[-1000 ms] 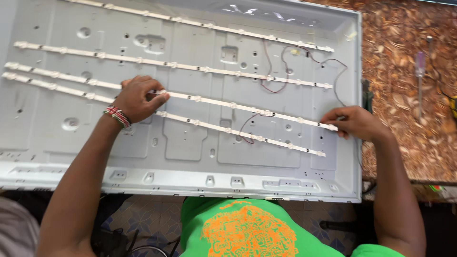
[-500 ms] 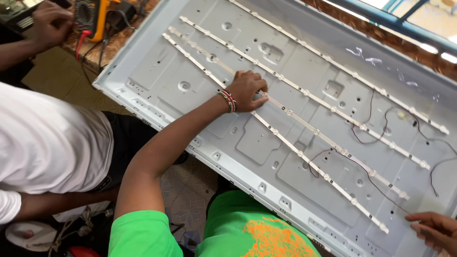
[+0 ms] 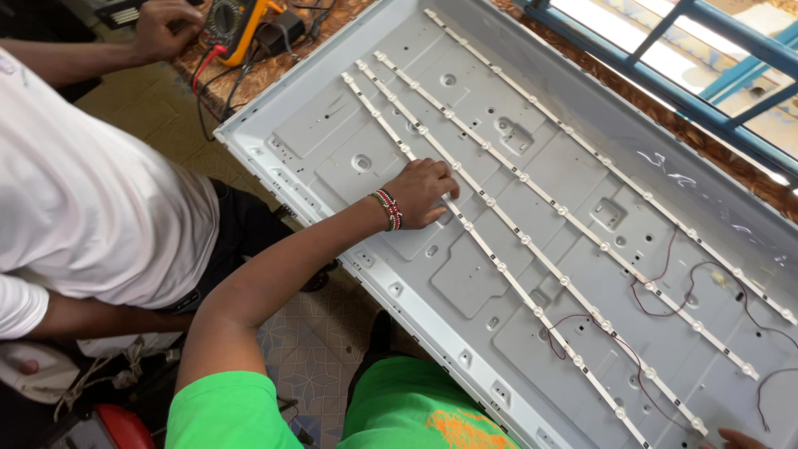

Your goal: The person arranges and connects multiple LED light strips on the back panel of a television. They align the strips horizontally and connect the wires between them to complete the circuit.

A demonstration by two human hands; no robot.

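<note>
Now the view has swung left: the left hand (image 3: 426, 193) still presses flat, fingers spread, on a light strip (image 3: 499, 268) in the metal panel (image 3: 332, 137). The right hand (image 3: 736, 438) has slid to the frame's edge; its grip cannot be told.

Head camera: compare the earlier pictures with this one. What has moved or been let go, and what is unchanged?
The view has swung left, bringing a co-worker in a white shirt and a multimeter into sight. The right hand has slid almost out of frame at the strip's far end. The left hand still presses the LED strip on the metal panel.
</note>
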